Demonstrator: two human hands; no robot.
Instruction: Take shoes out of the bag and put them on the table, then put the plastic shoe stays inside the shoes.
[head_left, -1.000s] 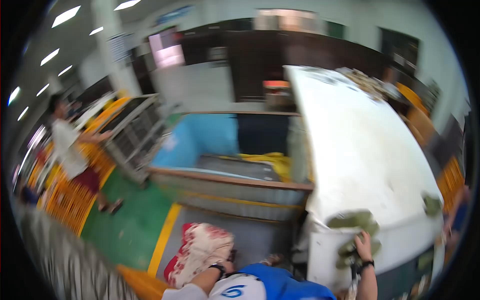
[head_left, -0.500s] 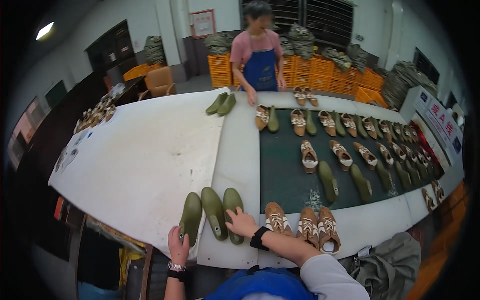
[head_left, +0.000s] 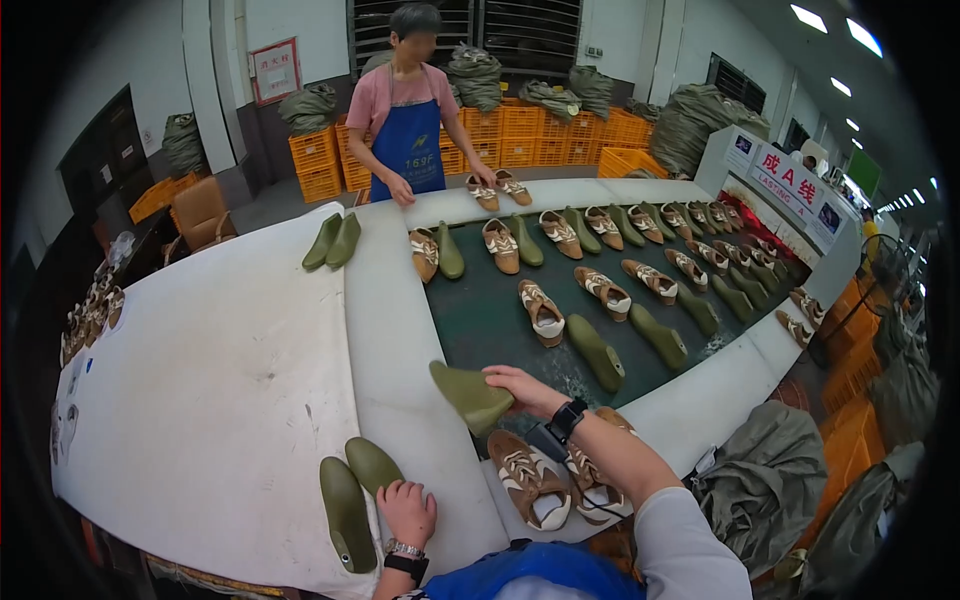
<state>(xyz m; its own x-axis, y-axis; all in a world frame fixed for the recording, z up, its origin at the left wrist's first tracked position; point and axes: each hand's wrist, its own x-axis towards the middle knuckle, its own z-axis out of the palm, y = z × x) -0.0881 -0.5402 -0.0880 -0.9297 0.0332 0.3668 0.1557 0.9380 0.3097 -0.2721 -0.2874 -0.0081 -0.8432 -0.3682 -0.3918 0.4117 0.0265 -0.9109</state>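
Note:
My right hand [head_left: 522, 390] grips a green shoe last [head_left: 470, 396] by its heel end, held tilted above the white table edge. My left hand [head_left: 407, 512] is closed over the heel of another green shoe last [head_left: 372, 464], which lies on the cloth. A third last [head_left: 346, 515] lies just left of it, untouched. Below my right forearm stand brown sneakers with white stripes [head_left: 530, 478], partly hidden by the arm.
Rows of sneakers and green lasts [head_left: 595, 352] lie on a dark green belt [head_left: 480, 330]. Across the table, a person in a blue apron [head_left: 412, 150] touches a pair of sneakers [head_left: 498, 190]. Another pair of lasts [head_left: 331, 241] sits on the far cloth. Grey sacks [head_left: 765, 480] and orange crates are at right.
My right hand has lifted one last and brought it toward the belt. My left hand has shifted to the middle last. My view has turned right, and the person opposite has reached the sneakers.

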